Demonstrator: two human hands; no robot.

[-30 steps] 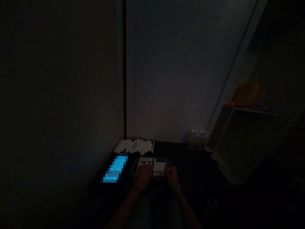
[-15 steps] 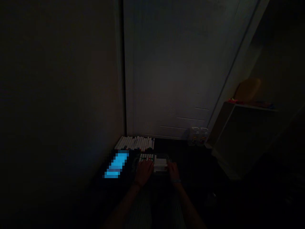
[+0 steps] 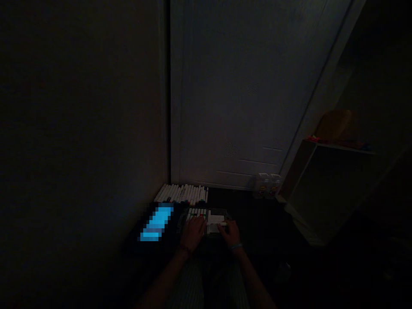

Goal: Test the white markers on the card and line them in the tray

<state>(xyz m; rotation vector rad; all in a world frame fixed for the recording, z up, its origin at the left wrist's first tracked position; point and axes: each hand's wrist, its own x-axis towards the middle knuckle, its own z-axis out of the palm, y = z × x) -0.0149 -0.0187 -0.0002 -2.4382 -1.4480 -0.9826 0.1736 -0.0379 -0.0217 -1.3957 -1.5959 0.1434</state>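
Note:
A white marker (image 3: 212,223) lies level between my hands, over a clear case (image 3: 229,213). My right hand (image 3: 232,234) pinches its right end between thumb and fingers. At the marker's left end are the closed fingers of my left hand (image 3: 193,231), partly hiding it. Several white markers (image 3: 197,213) with coloured bands stand in a row in the left half of the case, just beyond my left fingers. In the right half shows a pale insert (image 3: 217,218). The picture is very dark, so fine detail is lost.
Farther back on the dark table (image 3: 247,214) several white markers (image 3: 183,194) lie side by side. A glowing, pixelated screen (image 3: 156,222) is at the left. Two clear packages (image 3: 268,185) stand by the back panel (image 3: 225,107). A shelf unit (image 3: 301,171) rises at the right.
My right hand has shifted slightly left, its thumb now further in along the marker. The marker sits a little differently between my hands. My left hand is nearly unmoved.

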